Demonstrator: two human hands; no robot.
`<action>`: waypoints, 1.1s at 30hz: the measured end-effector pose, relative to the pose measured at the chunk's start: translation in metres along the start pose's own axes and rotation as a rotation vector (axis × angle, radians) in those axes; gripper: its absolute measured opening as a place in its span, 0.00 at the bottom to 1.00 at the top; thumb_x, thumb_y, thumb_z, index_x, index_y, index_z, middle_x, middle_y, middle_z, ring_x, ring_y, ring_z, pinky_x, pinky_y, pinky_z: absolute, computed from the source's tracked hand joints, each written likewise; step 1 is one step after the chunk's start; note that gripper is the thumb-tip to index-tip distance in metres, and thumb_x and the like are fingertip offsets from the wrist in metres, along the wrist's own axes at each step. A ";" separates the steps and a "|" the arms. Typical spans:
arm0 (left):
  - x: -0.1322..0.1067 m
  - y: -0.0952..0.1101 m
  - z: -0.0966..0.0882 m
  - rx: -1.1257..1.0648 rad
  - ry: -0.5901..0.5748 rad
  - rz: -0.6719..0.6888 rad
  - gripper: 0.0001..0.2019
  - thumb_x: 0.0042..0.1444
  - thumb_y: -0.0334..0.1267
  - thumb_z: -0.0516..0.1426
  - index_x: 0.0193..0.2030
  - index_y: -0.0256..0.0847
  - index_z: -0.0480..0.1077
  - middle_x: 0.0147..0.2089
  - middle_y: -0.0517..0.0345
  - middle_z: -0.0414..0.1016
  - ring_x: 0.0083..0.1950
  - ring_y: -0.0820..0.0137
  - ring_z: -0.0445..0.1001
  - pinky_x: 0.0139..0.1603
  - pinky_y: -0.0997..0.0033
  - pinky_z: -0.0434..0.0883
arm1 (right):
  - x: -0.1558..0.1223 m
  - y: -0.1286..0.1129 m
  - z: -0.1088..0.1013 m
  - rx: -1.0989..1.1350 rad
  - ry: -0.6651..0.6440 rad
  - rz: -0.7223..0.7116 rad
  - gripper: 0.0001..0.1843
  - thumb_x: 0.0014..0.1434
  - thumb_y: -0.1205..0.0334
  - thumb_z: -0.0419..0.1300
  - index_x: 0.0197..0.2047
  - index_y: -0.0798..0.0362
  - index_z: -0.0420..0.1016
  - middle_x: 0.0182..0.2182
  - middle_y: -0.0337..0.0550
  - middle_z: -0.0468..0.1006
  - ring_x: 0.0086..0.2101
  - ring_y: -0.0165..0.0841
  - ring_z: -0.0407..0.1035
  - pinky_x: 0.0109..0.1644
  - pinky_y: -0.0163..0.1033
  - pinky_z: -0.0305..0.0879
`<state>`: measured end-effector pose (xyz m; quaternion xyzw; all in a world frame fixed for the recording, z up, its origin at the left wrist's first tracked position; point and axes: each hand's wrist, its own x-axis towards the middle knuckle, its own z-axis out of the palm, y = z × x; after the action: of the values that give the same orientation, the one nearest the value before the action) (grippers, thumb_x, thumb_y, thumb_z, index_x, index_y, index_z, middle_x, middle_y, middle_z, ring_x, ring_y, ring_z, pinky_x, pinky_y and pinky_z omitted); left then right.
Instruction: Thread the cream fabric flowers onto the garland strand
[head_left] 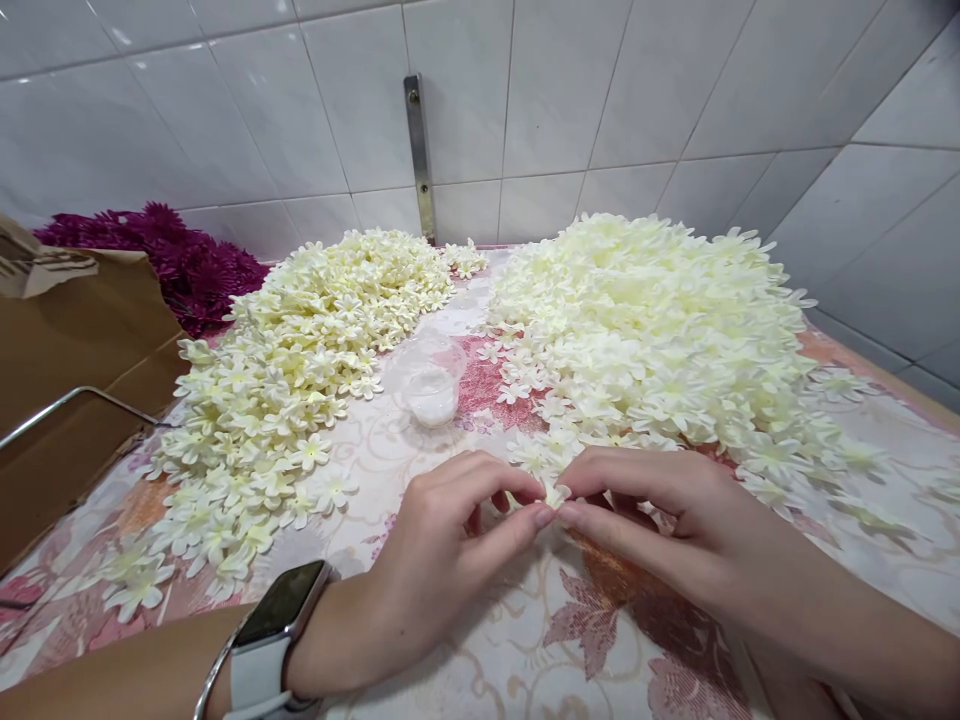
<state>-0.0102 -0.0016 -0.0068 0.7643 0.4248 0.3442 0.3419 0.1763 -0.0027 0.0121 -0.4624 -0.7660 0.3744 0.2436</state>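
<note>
Held: sm. pale yellow-wht petalled flower (pixel 556 494). R: creamy-wht mound of petalled flowers (pixel 645 330), faint grn tint. L: cream mound of petalled flowers (pixel 300 360), yellowish ctrs. Dk magenta spiky blooms (pixel 184 265). Wht flat tablecloth (pixel 480 650) w/ beige scrolls, pink + rust leaf prints. Wht rectangular glossy tiles (pixel 465 90), faint grey veins. Plain brown cardboard box (pixel 82 330).

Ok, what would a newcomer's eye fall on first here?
Probably the left heap of pale flowers and the right heap, both on the patterned cloth. Deep magenta blooms stand out at far left, behind the cardboard. Front and centre, the left hand and right hand pinch a small pale flower.
</note>
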 end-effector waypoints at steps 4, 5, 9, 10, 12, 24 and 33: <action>0.000 0.000 0.000 -0.009 0.011 0.002 0.04 0.54 0.36 0.60 0.35 0.39 0.74 0.31 0.59 0.76 0.28 0.74 0.70 0.28 0.77 0.66 | -0.001 -0.001 -0.001 0.015 0.028 -0.016 0.12 0.60 0.62 0.53 0.27 0.51 0.73 0.22 0.38 0.74 0.23 0.29 0.65 0.26 0.33 0.58; 0.000 0.000 -0.001 -0.018 0.005 0.008 0.04 0.54 0.35 0.60 0.36 0.39 0.75 0.32 0.59 0.77 0.29 0.74 0.71 0.29 0.77 0.67 | -0.001 0.000 0.000 0.025 0.039 -0.010 0.11 0.59 0.62 0.54 0.26 0.51 0.73 0.21 0.37 0.73 0.22 0.28 0.65 0.25 0.33 0.57; -0.001 0.001 -0.002 -0.067 -0.026 0.033 0.05 0.57 0.33 0.58 0.37 0.38 0.75 0.35 0.57 0.79 0.35 0.72 0.75 0.36 0.77 0.68 | -0.001 0.000 0.002 0.077 0.049 0.026 0.11 0.58 0.63 0.55 0.24 0.51 0.71 0.19 0.35 0.70 0.21 0.26 0.63 0.23 0.32 0.55; -0.001 0.001 -0.002 -0.075 -0.028 0.040 0.05 0.57 0.33 0.57 0.38 0.38 0.76 0.36 0.57 0.80 0.36 0.72 0.75 0.37 0.76 0.68 | -0.001 0.001 0.002 0.087 0.052 0.032 0.11 0.58 0.62 0.56 0.24 0.51 0.71 0.19 0.35 0.70 0.21 0.26 0.63 0.23 0.32 0.55; -0.001 0.002 -0.002 -0.077 -0.022 0.053 0.05 0.57 0.32 0.57 0.37 0.38 0.76 0.36 0.57 0.80 0.36 0.72 0.75 0.38 0.76 0.69 | -0.001 0.001 0.003 0.118 0.060 0.038 0.12 0.58 0.61 0.56 0.24 0.51 0.71 0.19 0.36 0.70 0.21 0.27 0.63 0.24 0.32 0.56; -0.002 0.004 -0.004 -0.064 -0.023 0.095 0.03 0.56 0.30 0.58 0.34 0.38 0.73 0.33 0.59 0.77 0.34 0.74 0.73 0.36 0.80 0.67 | -0.001 0.005 0.004 0.294 0.065 0.089 0.14 0.52 0.54 0.65 0.21 0.52 0.72 0.19 0.35 0.70 0.22 0.27 0.62 0.23 0.32 0.55; 0.000 0.015 -0.011 0.011 -0.152 0.072 0.07 0.59 0.30 0.53 0.30 0.36 0.70 0.29 0.59 0.70 0.31 0.74 0.68 0.32 0.76 0.64 | 0.002 0.007 -0.002 0.275 -0.052 0.106 0.15 0.52 0.54 0.64 0.20 0.53 0.70 0.18 0.35 0.69 0.22 0.27 0.60 0.24 0.32 0.54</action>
<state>-0.0132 -0.0045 0.0113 0.8049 0.3716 0.2950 0.3563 0.1804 0.0018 0.0075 -0.4545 -0.6881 0.4999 0.2647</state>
